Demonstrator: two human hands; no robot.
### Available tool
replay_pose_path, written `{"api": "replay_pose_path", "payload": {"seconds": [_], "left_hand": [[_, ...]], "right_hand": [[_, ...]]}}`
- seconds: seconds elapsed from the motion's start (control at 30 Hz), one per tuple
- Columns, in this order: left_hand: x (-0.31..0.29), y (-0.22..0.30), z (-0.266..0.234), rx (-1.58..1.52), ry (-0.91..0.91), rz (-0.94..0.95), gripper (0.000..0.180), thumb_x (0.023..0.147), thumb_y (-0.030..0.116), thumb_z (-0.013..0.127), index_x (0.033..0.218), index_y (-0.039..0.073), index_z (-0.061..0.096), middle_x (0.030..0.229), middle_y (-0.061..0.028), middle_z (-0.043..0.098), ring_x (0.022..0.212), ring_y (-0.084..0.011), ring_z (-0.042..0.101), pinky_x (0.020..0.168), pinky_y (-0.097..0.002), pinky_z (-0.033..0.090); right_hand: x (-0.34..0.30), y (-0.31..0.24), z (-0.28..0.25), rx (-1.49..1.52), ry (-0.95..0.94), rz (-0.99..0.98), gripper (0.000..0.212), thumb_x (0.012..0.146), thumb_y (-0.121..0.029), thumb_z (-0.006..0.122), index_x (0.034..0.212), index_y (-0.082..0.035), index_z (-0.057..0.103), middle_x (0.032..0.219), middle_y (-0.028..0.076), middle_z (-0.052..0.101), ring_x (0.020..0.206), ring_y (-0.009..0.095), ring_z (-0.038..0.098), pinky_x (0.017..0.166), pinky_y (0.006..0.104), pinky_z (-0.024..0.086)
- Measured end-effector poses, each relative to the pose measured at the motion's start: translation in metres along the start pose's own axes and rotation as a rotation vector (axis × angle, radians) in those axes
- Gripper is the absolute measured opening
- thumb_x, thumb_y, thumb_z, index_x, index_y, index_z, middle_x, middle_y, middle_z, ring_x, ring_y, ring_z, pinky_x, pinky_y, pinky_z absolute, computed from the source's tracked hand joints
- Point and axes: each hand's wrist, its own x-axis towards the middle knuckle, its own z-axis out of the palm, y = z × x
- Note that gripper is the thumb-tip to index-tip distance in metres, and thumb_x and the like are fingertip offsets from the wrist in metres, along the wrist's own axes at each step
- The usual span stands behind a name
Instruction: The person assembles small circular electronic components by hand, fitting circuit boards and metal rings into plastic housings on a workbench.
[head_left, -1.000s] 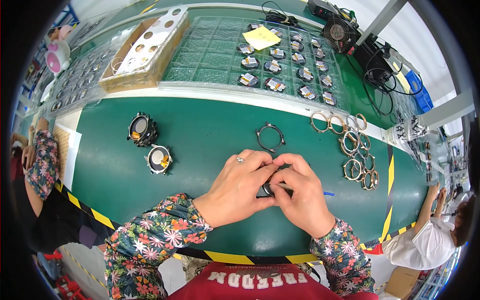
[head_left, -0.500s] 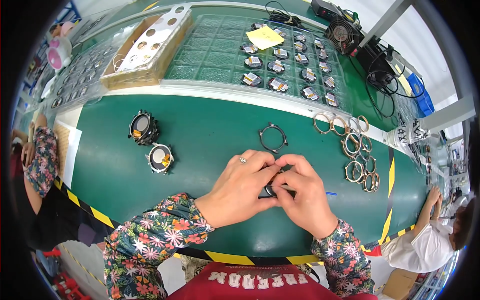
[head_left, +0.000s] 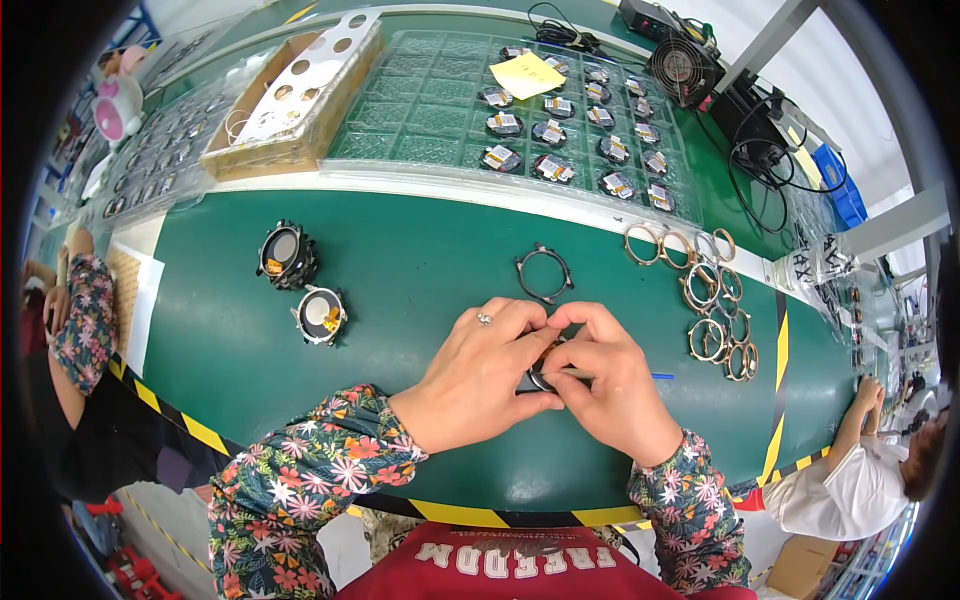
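Near the middle of the table, my left hand (head_left: 485, 375) is closed around the left side of a round dark watch case (head_left: 537, 378), mostly hidden by fingers. My right hand (head_left: 612, 390) pinches in at the case's right side, its thumb and fingertips pressed close to it. From behind the right hand sticks out a thin blue stick end (head_left: 663, 377); whether the hand grips it I cannot tell. Just beyond the fingers lies a dark watch bezel ring with lugs (head_left: 569, 272). On the left are a stack of watch cases (head_left: 285, 250) and a single watch case (head_left: 320, 312) with an orange flex strip.
Several silver and gold rings (head_left: 689, 292) lie at the right. Behind, a clear compartment tray (head_left: 400, 120) holds round labelled parts under a yellow note (head_left: 527, 75). A cardboard box (head_left: 262, 157), a black fan (head_left: 685, 67) and cables stand farther back. Co-workers sit at both sides.
The right hand and forearm have shifted slightly, and the blue stick end has moved a little up in the picture. Both hands stay on the watch case.
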Motion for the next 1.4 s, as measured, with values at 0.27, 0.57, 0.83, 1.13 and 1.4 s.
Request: {"api": "replay_pose_path", "payload": {"seconds": [0.27,0.57,0.83,1.13,1.4], "left_hand": [[0.0,0.002,0.0,0.001,-0.011,-0.009,0.063,0.068,0.023,0.086,0.125,0.005,0.063,0.119,-0.0068,0.054,0.115,-0.0286,0.052,0.097,-0.0446,0.041],[0.002,0.0,-0.001,-0.005,-0.008,0.024,0.061,0.069,0.024,0.086,0.123,0.006,0.064,0.119,-0.006,0.055,0.113,-0.0279,0.052,0.095,-0.0441,0.042],[-0.006,-0.009,-0.001,0.059,-0.031,0.052,0.059,0.069,0.029,0.082,0.121,0.01,0.062,0.126,-0.0089,0.054,0.123,-0.0325,0.049,0.098,-0.0494,0.037],[0.001,-0.012,0.002,-0.007,-0.055,0.138,0.052,0.073,0.029,0.078,0.117,0.006,0.065,0.123,-0.0098,0.055,0.123,-0.0304,0.047,0.102,-0.0476,0.034],[-0.001,-0.014,0.0,-0.033,-0.059,0.157,0.049,0.073,0.023,0.08,0.116,0.006,0.064,0.12,-0.0093,0.058,0.12,-0.0295,0.049,0.101,-0.0466,0.037]], "right_hand": [[-0.001,0.0,-0.002,0.018,-0.012,0.012,0.014,0.075,0.012,0.07,0.083,0.001,0.067,0.116,0.01,0.058,0.076,0.015,0.06,0.065,0.0289,0.053],[-0.005,-0.002,-0.007,-0.006,0.039,0.028,0.015,0.076,0.01,0.067,0.088,0.001,0.065,0.119,0.014,0.057,0.092,0.023,0.067,0.072,0.031,0.057],[-0.003,-0.009,0.007,-0.249,0.062,-0.26,0.026,0.069,0.008,0.068,0.088,-0.009,0.073,0.111,0.009,0.06,0.079,0.02,0.065,0.061,0.032,0.052],[-0.003,-0.011,0.009,-0.473,0.088,-0.4,0.023,0.063,0.003,0.07,0.084,-0.006,0.073,0.108,0.01,0.062,0.088,0.029,0.063,0.071,0.0378,0.054],[-0.002,-0.004,0.013,-0.55,0.126,-0.488,0.024,0.061,0.003,0.07,0.084,-0.005,0.071,0.11,0.01,0.063,0.082,0.027,0.062,0.068,0.0378,0.053]]}}
